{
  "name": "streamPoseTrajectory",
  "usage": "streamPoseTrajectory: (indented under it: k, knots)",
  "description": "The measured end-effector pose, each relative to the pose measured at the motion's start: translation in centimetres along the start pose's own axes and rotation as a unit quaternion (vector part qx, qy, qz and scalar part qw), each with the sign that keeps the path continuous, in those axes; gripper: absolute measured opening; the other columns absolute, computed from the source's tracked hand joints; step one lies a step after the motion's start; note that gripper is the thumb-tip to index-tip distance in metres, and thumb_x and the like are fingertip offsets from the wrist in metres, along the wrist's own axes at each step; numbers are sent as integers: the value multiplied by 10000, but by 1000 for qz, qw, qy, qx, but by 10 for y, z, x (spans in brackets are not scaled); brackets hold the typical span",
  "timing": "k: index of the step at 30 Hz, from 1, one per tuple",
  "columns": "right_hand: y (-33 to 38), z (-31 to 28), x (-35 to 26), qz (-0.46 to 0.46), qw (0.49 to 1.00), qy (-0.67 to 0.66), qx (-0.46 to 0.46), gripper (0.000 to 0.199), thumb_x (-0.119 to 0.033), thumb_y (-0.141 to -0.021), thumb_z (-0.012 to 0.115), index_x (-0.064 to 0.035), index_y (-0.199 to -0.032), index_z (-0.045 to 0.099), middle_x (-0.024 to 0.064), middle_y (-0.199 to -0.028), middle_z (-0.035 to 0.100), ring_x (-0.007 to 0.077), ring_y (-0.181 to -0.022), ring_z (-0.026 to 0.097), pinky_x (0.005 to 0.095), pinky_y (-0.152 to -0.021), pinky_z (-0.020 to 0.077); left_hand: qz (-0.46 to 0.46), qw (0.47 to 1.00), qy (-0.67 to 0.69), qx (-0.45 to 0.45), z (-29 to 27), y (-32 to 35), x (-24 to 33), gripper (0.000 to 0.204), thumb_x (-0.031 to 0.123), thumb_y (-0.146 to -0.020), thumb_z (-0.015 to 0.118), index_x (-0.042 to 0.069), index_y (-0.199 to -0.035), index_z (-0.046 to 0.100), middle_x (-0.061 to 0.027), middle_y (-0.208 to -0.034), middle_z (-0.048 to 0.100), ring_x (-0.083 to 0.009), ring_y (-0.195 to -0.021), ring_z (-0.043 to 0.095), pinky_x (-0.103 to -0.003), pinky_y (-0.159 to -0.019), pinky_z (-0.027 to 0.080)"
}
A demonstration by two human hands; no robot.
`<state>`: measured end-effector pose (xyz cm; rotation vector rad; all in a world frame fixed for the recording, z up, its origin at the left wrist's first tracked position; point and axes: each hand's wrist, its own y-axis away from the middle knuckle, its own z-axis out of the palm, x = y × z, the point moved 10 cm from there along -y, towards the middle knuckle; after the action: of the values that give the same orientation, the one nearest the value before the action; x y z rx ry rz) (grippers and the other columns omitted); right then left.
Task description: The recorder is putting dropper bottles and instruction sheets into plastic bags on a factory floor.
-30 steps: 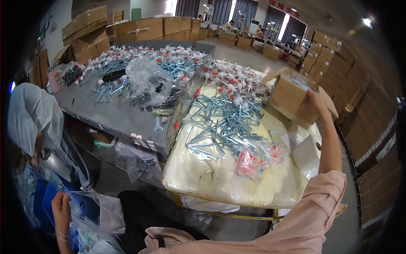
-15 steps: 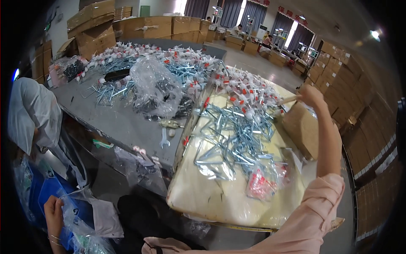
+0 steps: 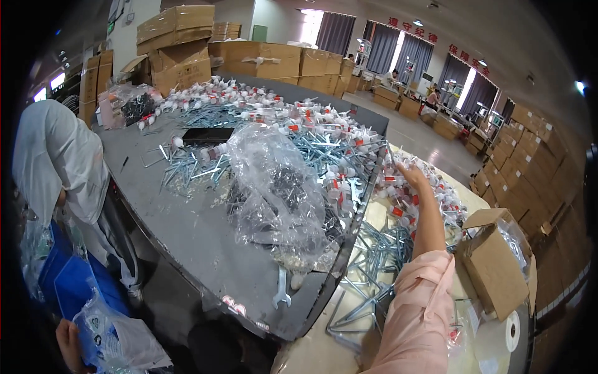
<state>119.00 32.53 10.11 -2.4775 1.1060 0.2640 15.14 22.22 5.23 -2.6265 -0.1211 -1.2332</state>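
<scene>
My right hand (image 3: 413,177) reaches over the edge between the grey table and the cream surface, its fingers stretched toward a heap of small clear bottles (image 3: 398,212) with white caps and red bands. Whether a fingertip touches one is too small to tell. Bent metal hex keys (image 3: 383,255) lie in a tangle below that forearm. At the lower left, my left hand (image 3: 68,343) is closed on the edge of a clear plastic bag (image 3: 115,336) with small printed marks. The bag hangs in front of a blue bin (image 3: 84,283).
On the grey table (image 3: 199,249) lie more bottles and hex keys, a crumpled plastic bag (image 3: 268,181), a black phone-like slab (image 3: 207,135) and a wrench (image 3: 282,290). An open carton (image 3: 492,274) and white roll (image 3: 512,331) stand right. A person in white cloth (image 3: 59,156) is at left.
My right hand has left the carton's flap and moved left to the bottle heap. The view has swung right. My left hand keeps hold of the plastic bag.
</scene>
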Motion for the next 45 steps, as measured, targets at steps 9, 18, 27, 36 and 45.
streamPoseTrajectory:
  k: [9, 18, 27, 36, 45]
  knots:
    - [74, 36, -37, -61, 951, 50, -297, 809, -702, -673, 552, 0, -1070, 626, 136, -1086, 617, 280, -988, 586, 438, -846, 443, 25, 998, -41, -36, 8, 16, 16, 267, 200, -899, 510, 51, -687, 447, 27, -641, 383, -60, -610, 356, -222, -543, 293]
    - [154, 27, -60, -104, 930, 7, -352, 577, -477, -626, 717, 5, -939, 664, 128, -893, 636, 218, -804, 588, 356, -682, 466, 83, 994, -65, -14, -17, 42, 64, 266, 167, -879, 502, 37, -654, 442, 24, -602, 383, -51, -566, 345, -230, -500, 267]
    - [210, -23, -99, -227, 944, -71, -229, 332, -295, -614, 716, -20, -791, 655, 74, -683, 634, 187, -593, 580, 320, -545, 479, 134, 991, -16, -3, -52, 70, 63, 253, 144, -895, 495, 28, -671, 481, 40, -526, 388, -22, -461, 319, -208, -425, 227]
    - [208, -18, -79, -97, 937, -290, -169, 383, -229, -624, 727, 13, -909, 643, 103, -801, 650, 196, -735, 616, 333, -663, 498, 102, 993, 45, -27, -65, 82, 20, 244, 153, -920, 473, 47, -700, 482, 72, -507, 356, 0, -412, 312, -180, -388, 218]
    - [177, 7, -86, -116, 989, -70, -61, 420, -351, -617, 703, 34, -781, 667, 188, -779, 657, 244, -716, 636, 359, -645, 495, 88, 994, 29, -65, -55, 68, 7, 217, 184, -939, 470, 67, -757, 480, 87, -555, 346, 13, -462, 293, -168, -413, 203]
